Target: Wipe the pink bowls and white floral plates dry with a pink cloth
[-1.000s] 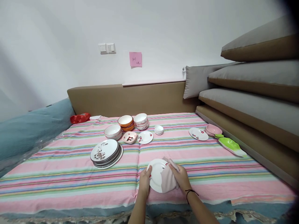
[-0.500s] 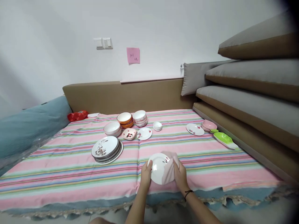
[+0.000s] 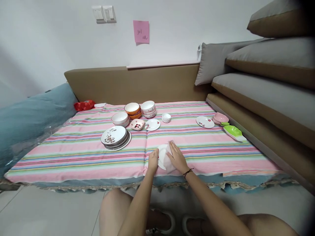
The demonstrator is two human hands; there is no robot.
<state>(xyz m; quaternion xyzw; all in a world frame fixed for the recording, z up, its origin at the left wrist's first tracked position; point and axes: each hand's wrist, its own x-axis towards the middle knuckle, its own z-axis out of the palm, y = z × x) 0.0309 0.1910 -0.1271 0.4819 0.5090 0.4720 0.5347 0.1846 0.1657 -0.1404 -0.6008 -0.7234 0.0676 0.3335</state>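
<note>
My left hand (image 3: 153,160) grips the left rim of a small white plate (image 3: 161,156), thumb on top. A thin pale cloth (image 3: 169,164) covers the plate's right part. My right hand (image 3: 178,158) holds this cloth against the plate, its fingers stretched along it and pointing away from me. A dark band circles the right wrist. Beyond my hands lies another white plate with red flowers (image 3: 152,125). Left of it sit a pink patterned square dish (image 3: 137,124) and a stack of dark-rimmed plates (image 3: 114,135).
Behind these stand white bowls (image 3: 148,106), orange bowls (image 3: 132,108) and small white dishes (image 3: 166,117). To the right are a flowered plate (image 3: 205,122), pink bowls (image 3: 220,118) and a green dish (image 3: 233,132). Stacked cushions (image 3: 268,82) border the right side; a red package (image 3: 84,105) lies back left.
My view has tilted downward, showing my knees and the floor. My right hand has moved from the plate's right edge onto its face, with the cloth beneath it. My left hand keeps the left rim.
</note>
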